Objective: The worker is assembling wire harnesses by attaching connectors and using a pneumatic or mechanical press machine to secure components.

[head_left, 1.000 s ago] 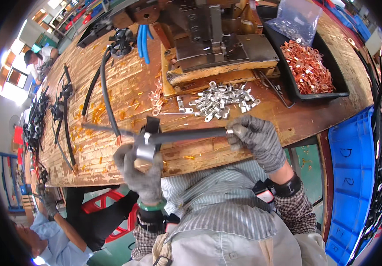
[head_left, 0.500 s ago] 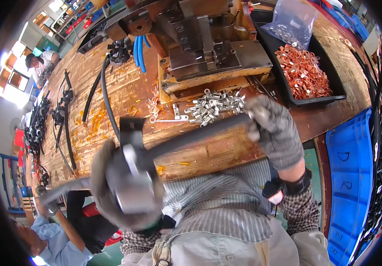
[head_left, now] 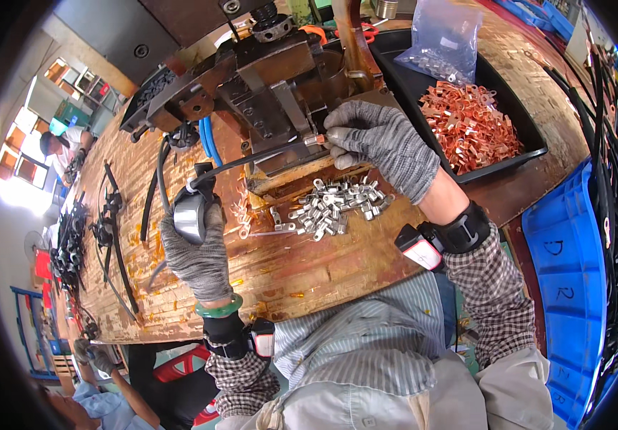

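Note:
My left hand point(head_left: 198, 258), in a grey knit glove, is closed round a black fitting point(head_left: 207, 188) with a shiny, curved grey face. From the fitting a black cable point(head_left: 262, 153) runs rightward to a copper cable lug point(head_left: 315, 140) at its end. The gloved fingertips of my right hand point(head_left: 388, 143) pinch that lug at the front of a dark metal press point(head_left: 269, 93). Whether the lug touches the press tooling is hard to tell. Below my right hand lies a pile of silver cable lugs point(head_left: 338, 204) on the wooden table point(head_left: 266, 261).
A black tray point(head_left: 531, 147) at the right holds copper lugs point(head_left: 467, 118) and a plastic bag point(head_left: 441, 39). Blue cables point(head_left: 210, 140) hang beside the press. Black cable assemblies point(head_left: 108, 208) lie at left. A blue crate point(head_left: 563, 287) stands right. Two people work at left.
Both hands have moved up and away from me, to the press, with the fitting and cable. The right fingertips now hold a copper lug at the cable's end. The view has shifted.

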Demonstrator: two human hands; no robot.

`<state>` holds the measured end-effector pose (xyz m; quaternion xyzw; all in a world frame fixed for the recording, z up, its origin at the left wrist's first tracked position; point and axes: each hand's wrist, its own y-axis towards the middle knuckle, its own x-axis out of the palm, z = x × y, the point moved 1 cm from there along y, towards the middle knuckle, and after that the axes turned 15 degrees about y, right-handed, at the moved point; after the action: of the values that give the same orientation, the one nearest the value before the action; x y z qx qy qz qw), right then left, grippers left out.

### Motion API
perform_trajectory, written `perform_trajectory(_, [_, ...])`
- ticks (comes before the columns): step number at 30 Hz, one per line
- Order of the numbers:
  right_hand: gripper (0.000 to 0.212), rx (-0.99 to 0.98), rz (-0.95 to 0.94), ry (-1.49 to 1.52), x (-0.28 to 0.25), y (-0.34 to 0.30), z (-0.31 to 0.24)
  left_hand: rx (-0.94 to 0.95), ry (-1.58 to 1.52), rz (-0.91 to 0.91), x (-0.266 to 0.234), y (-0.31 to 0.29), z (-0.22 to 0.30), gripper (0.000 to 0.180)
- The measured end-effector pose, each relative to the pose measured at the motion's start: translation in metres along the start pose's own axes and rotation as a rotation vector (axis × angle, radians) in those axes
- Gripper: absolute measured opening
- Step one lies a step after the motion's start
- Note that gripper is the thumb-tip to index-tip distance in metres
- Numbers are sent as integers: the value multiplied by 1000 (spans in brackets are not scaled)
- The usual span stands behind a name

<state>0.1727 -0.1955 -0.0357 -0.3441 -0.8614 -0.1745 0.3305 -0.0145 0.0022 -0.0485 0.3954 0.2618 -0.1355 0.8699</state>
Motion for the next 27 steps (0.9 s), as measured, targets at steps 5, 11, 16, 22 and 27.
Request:
perform_trajectory(5, [14, 11, 38, -144, 3, 10, -6, -20, 18, 45, 10, 4, -9, 41])
perform_trajectory(11, [13, 76, 13, -2, -4, 22, -6, -144, -70, -21, 11, 6, 10, 41])
perform_trajectory(16, [12, 74, 51, 12, -4, 27, -2, -204, -161, -16, 15, 4, 7, 41])
perform_trajectory(22, [10, 8, 90, -86, 1, 28, -2, -212, -193, -20, 17, 5, 4, 39])
perform_trajectory(27, [10, -65, 86, -266, 0, 28, -1, -231, -260, -15, 19, 2, 0, 37])
